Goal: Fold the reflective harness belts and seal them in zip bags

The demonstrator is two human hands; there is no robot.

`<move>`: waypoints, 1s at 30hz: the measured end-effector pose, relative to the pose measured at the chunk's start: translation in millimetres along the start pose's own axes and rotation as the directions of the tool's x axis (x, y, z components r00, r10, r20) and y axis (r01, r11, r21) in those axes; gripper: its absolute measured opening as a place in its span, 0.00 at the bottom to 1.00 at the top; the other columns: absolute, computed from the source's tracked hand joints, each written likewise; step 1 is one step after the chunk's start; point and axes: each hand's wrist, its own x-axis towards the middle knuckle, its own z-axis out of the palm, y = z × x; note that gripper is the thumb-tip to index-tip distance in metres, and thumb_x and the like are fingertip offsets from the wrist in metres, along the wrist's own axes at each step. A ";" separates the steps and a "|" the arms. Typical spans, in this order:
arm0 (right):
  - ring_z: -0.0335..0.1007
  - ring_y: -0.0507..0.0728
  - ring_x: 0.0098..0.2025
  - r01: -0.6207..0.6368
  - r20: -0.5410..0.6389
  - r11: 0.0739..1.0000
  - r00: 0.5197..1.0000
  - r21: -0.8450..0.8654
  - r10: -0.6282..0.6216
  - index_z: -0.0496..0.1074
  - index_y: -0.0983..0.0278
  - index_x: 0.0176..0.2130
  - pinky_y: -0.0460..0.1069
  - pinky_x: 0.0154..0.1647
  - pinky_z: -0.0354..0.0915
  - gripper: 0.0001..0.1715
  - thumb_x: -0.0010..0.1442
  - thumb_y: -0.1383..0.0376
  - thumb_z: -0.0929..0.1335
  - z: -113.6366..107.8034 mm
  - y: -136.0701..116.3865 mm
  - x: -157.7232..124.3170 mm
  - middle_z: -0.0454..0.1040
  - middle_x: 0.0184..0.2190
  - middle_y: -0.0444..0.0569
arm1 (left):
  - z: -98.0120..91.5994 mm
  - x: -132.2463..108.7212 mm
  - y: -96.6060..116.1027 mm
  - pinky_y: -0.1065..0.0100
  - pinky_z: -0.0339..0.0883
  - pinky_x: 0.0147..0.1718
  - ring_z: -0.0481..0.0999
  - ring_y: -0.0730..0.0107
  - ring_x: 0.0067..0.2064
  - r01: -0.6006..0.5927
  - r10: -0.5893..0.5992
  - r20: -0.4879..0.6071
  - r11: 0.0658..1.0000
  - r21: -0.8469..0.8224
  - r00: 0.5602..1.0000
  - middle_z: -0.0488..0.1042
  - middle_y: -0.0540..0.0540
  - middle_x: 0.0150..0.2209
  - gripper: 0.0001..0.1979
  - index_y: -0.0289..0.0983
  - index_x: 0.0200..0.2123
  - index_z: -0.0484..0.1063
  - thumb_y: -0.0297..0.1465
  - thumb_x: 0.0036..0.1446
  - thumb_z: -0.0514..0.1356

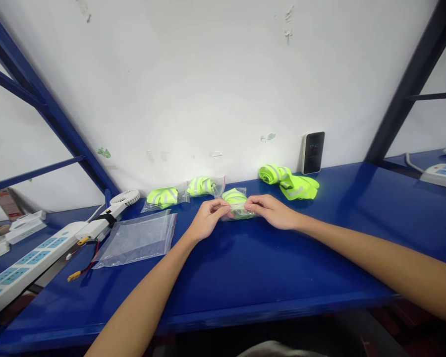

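Both of my hands grip a clear plastic bag (pixel 241 212) with a rolled yellow-green reflective strap (pixel 233 195) inside. My left hand (pixel 208 216) pinches the bag's left side between thumb and fingers. On the right side, my right hand (pixel 270 210) pinches it the same way. Two more bagged reflective straps, one at the left (pixel 162 197) and one nearer (pixel 201 186), lie by the wall. Loose yellow-green reflective straps (pixel 299 186) rest beyond my right hand, one of them rolled up. Flat clear zip bags (pixel 137 239) lie left of my left forearm.
A phone-like device (pixel 312 152) stands against the wall at the back right. At the left are a small white fan (pixel 125 197), a long power strip (pixel 33 263) and a cable with yellow connectors (pixel 74 275). Blue frame posts (pixel 55 114) flank the blue table (pixel 267 270).
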 end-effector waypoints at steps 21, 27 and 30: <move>0.66 0.57 0.37 0.255 0.010 0.864 0.960 -0.435 -0.279 0.71 0.64 0.40 0.51 0.39 0.61 0.13 0.70 0.64 0.60 9.4 -8.9 -9.5 0.72 0.34 0.50 | 11.9 -7.0 6.9 0.70 0.64 0.35 0.72 0.71 0.33 -0.072 0.060 0.096 0.989 0.126 0.994 0.71 0.49 0.30 0.10 0.34 0.32 0.68 0.36 0.59 0.60; 0.68 0.57 0.39 0.247 -0.027 0.904 0.962 -0.349 -0.273 0.72 0.63 0.39 0.50 0.41 0.62 0.12 0.69 0.64 0.61 9.5 -5.0 -8.9 0.75 0.35 0.49 | 12.1 -6.4 5.1 0.70 0.64 0.35 0.72 0.71 0.32 -0.070 0.061 0.075 0.990 0.124 0.995 0.72 0.49 0.28 0.08 0.35 0.33 0.66 0.34 0.61 0.58; 0.68 0.57 0.39 0.240 -0.037 0.913 0.963 -0.330 -0.267 0.72 0.63 0.38 0.50 0.41 0.62 0.11 0.69 0.64 0.61 10.0 -6.0 -8.4 0.76 0.36 0.49 | 11.7 -6.7 6.4 0.70 0.63 0.35 0.72 0.71 0.32 -0.092 0.080 0.076 0.981 0.168 0.994 0.72 0.49 0.29 0.08 0.35 0.32 0.66 0.33 0.61 0.57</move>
